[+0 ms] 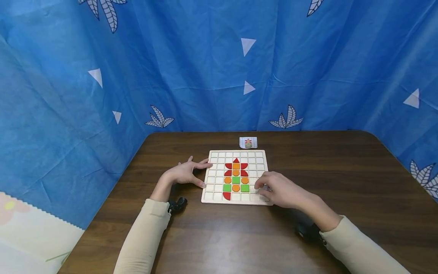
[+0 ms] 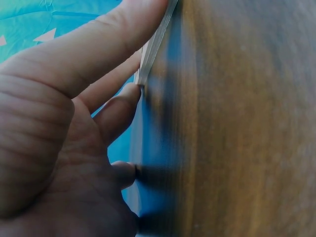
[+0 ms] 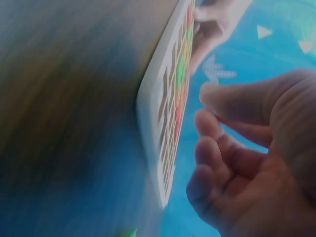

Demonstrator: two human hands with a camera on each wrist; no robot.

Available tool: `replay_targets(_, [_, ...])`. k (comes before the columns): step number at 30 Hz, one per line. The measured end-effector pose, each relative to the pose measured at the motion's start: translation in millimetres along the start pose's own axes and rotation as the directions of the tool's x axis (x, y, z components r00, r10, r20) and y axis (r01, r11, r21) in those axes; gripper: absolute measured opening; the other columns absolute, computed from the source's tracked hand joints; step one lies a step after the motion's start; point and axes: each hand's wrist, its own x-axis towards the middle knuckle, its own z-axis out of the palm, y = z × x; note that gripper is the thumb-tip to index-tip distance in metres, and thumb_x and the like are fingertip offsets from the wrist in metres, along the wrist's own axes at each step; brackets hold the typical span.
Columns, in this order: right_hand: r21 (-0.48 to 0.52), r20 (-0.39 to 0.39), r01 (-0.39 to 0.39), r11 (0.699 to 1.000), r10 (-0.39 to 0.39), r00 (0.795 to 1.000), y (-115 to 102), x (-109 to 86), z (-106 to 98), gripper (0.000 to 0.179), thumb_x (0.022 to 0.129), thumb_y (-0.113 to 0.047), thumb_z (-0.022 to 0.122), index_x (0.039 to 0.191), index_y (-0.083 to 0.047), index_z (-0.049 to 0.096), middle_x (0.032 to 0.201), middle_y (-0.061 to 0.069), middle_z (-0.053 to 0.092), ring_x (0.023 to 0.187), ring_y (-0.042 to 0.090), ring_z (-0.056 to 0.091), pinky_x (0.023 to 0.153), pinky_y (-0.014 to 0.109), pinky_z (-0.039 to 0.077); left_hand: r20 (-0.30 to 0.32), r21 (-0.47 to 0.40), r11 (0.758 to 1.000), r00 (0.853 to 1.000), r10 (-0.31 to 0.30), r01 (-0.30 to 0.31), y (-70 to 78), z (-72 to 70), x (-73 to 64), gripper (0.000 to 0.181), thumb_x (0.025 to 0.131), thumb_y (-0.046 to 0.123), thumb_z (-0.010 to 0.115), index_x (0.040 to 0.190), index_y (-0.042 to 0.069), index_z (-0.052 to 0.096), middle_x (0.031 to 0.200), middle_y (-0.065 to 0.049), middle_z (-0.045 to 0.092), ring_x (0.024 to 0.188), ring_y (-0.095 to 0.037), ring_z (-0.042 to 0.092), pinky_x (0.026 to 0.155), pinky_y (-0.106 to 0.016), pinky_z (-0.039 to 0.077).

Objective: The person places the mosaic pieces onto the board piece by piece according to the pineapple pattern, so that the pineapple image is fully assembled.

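Note:
A pale board [image 1: 219, 192] with a grid of recesses lies on the table. Red, orange and green tiles form a figure in it: a red triangle [image 1: 236, 160] on top, an orange square [image 1: 236, 166], several orange circles, green squares and red curved pieces, one [image 1: 226, 196] lowest. My left hand [image 1: 184, 172] touches the board's left edge, thumb and index finger spread apart; its wrist view shows fingertips against the edge. Over the board's right side hovers my right hand [image 1: 282, 189], fingers loosely bent. In the right wrist view no tile shows between its fingertips.
Behind the board lies a small card [image 1: 243, 143] picturing a similar figure. A bit of something green [image 3: 129, 233] shows low in the right wrist view. The brown wooden table [image 1: 219, 236] meets a blue patterned curtain [image 1: 212, 64] at its far edge.

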Motion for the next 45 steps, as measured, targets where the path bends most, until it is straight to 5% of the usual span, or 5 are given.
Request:
replay_targets(20, [-0.016, 0.057, -0.01, 1.0, 0.011, 0.998, 77, -47.1, -34, 0.03, 0.09, -0.003, 0.077, 0.117, -0.017, 0.074, 0.111, -0.002, 0.065, 0.093, 0.014, 0.058, 0.08, 0.031, 0.057, 0.008, -0.002, 1.0, 1.0, 0.004, -0.004, -1.0, 0.2, 0.2, 0.087, 0.078, 0.045, 0.087, 0.155, 0.038, 0.046, 0.171, 0.006, 0.025, 0.159, -0.047, -0.01, 0.115, -0.081, -0.006])
replay_targets(45, [-0.027, 0.048, -0.009, 1.0, 0.01, 0.999, 74, -42.5, -31, 0.032, 0.096, -0.001, 0.069, 0.127, -0.01, 0.069, 0.114, 0.002, 0.065, 0.092, 0.014, 0.056, 0.08, 0.032, 0.056, 0.01, -0.01, 1.0, 1.0, 0.011, -0.011, 0.6, -0.3, -0.7, 0.086, 0.079, 0.042, 0.087, 0.155, 0.035, 0.047, 0.172, 0.005, 0.025, 0.159, -0.047, -0.011, 0.115, -0.081, -0.006])
